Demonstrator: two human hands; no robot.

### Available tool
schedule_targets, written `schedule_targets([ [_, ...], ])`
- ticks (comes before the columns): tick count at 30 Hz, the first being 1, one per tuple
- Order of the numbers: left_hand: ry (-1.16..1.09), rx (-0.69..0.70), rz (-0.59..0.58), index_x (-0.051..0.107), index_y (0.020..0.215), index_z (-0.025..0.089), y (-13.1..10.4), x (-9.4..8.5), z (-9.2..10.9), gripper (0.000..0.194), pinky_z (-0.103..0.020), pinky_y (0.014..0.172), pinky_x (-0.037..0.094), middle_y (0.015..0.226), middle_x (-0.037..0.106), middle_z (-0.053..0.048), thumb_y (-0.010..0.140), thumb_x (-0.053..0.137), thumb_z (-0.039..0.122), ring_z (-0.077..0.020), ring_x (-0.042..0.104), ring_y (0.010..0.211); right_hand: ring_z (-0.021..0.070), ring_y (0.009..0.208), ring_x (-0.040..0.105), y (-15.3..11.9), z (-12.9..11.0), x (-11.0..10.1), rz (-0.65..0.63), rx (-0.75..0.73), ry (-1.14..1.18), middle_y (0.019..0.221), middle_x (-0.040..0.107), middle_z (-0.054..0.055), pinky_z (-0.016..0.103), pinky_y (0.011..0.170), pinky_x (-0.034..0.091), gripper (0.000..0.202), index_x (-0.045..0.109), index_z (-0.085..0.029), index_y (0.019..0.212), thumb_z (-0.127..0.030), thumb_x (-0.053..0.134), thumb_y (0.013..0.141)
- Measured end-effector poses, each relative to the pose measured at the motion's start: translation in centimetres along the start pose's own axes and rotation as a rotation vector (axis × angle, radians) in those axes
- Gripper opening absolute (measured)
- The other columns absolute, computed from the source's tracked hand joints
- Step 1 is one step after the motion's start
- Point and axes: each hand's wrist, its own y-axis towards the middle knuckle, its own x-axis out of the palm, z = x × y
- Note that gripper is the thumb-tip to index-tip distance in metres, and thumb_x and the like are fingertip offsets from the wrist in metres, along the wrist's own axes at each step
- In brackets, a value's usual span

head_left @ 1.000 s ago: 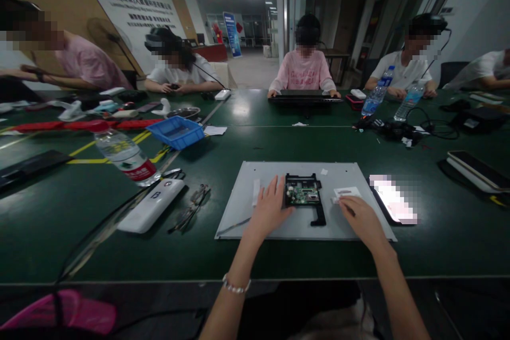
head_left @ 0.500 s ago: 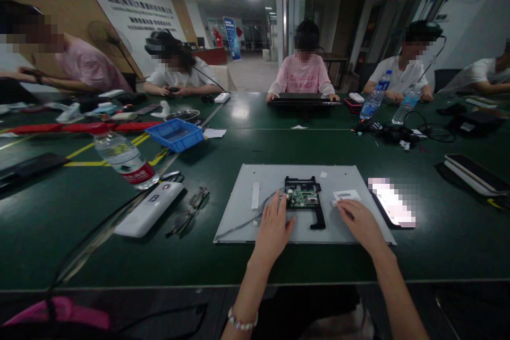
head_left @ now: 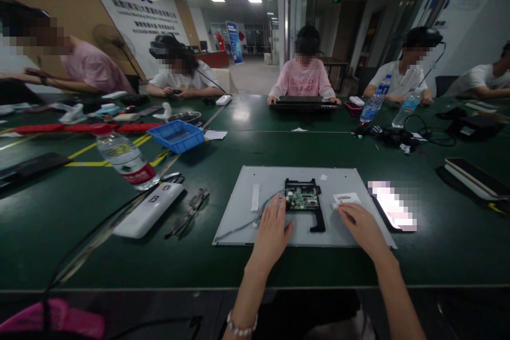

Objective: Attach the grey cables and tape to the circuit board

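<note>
A light grey panel [head_left: 235,207] lies flat on the green table. On its middle sits a black bracket [head_left: 319,220] with a green circuit board [head_left: 305,200] in it. My left hand [head_left: 273,226] rests at the left edge of the bracket, over a grey cable [head_left: 243,227], fingers stretched out. My right hand [head_left: 362,224] is on the panel's right part, its fingertips at the lower edge of a white label [head_left: 346,198]; the fingers are bent together, and anything between them is too small to name. A white strip [head_left: 255,197] lies left of the board.
A lit phone [head_left: 392,204] lies right of the panel. Leftward are glasses [head_left: 189,212], a white power bank [head_left: 149,210], a water bottle [head_left: 125,159] and a blue tray [head_left: 177,138]. Several people sit across the green table [head_left: 255,143], one holding a dark flat device [head_left: 305,102].
The camera view has tilted up slightly, so the scene sits a little lower. My hands stay in nearly the same places on the panel.
</note>
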Motion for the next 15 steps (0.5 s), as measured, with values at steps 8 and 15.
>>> schedule_targets([
  [8,-0.015,0.002,0.013,0.015,0.141,0.019,0.4,-0.2,0.4,0.064,-0.048,0.11,0.024,0.149,0.021,-0.013,0.085,0.047,0.02,-0.0279,0.022,0.136,0.022,0.101,0.058,0.0,0.0,0.1,0.004,0.008,-0.035,0.107,0.064,0.008,0.039,0.091,0.046,0.027,0.063,-0.02,0.104,-0.03,0.044,0.087],
  [15,-0.164,0.144,-0.164,0.003,0.144,0.022,4.9,-2.3,-1.3,0.094,-0.046,0.111,0.02,0.153,0.006,-0.011,0.074,0.064,0.034,-0.03,0.013,0.139,0.0231,0.103,0.057,0.5,0.2,1.0,0.018,-0.015,-0.113,0.11,0.063,0.008,0.039,0.089,0.046,0.028,0.063,-0.021,0.106,-0.031,0.048,0.084],
])
